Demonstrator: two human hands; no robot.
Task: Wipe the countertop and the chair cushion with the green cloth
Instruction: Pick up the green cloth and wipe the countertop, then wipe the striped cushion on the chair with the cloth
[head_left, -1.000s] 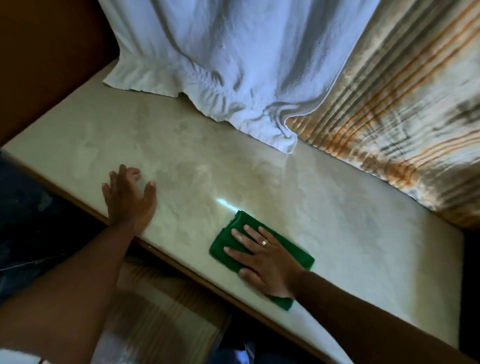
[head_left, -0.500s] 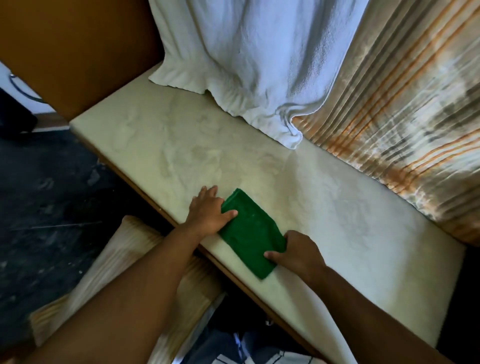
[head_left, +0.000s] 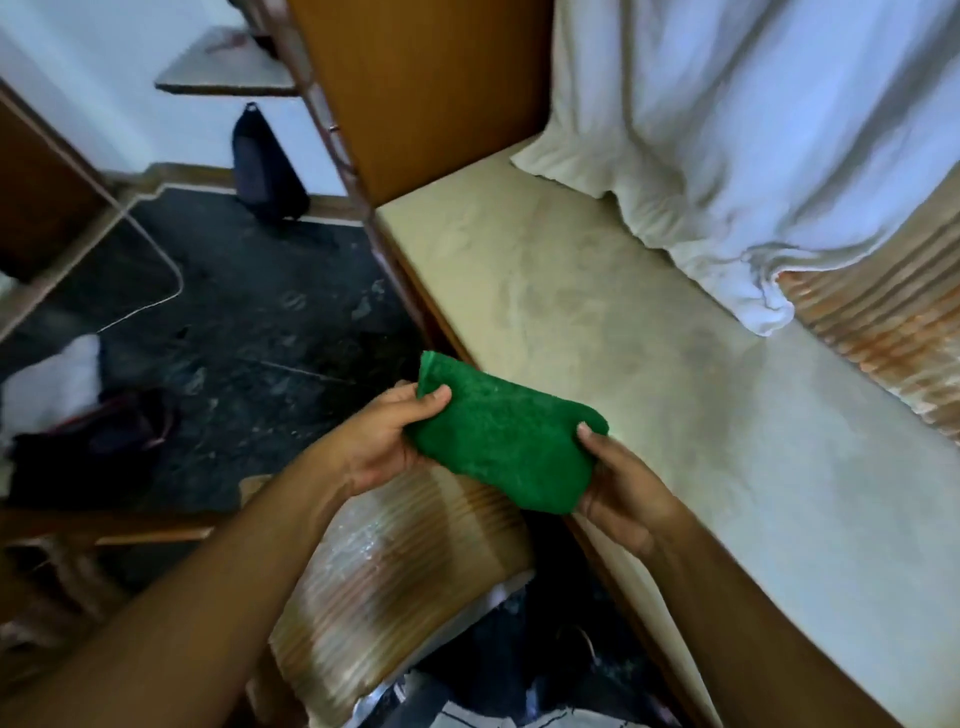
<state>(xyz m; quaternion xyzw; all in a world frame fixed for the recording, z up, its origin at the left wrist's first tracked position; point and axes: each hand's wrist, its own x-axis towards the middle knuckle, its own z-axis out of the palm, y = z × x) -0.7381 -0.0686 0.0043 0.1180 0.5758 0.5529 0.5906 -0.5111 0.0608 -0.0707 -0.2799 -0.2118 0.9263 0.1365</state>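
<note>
Two hands hold one green cloth (head_left: 506, 449) in the air, off the surface, in front of the near edge of the table (head_left: 675, 389). The left hand (head_left: 382, 444) pinches the cloth's upper left corner, thumb on the near face and fingers curled behind it. The right hand (head_left: 623, 499) grips the cloth's right and lower edge, thumb tip lying on top near the right corner and the other fingers closed beneath. The cloth is folded into a thick pad and sags a little between the two grips.

The table is a single pale, cream slab with a wooden edge, running from the lower right toward the upper middle. One white towel (head_left: 727, 130) hangs down at its far side, and its lower hem rests on the surface. Beside the towel, on the right, one striped orange-and-beige curtain (head_left: 883, 332) also reaches the tabletop.

Below the hands sits one chair cushion (head_left: 395, 587) in striped beige and brown fabric, partly under the left forearm and close to the table's front edge. The cloth hangs above its far end without touching it.

To the left lies a dark speckled floor (head_left: 249, 322). On it stands one dark bag-like object (head_left: 262, 166) against the white wall, and one thin pale cord (head_left: 156, 291) curves across it. A blurred heap of white and dark fabric (head_left: 57, 410) lies at the far left. One tall wooden panel (head_left: 426, 88) rises at the table's far left end.
</note>
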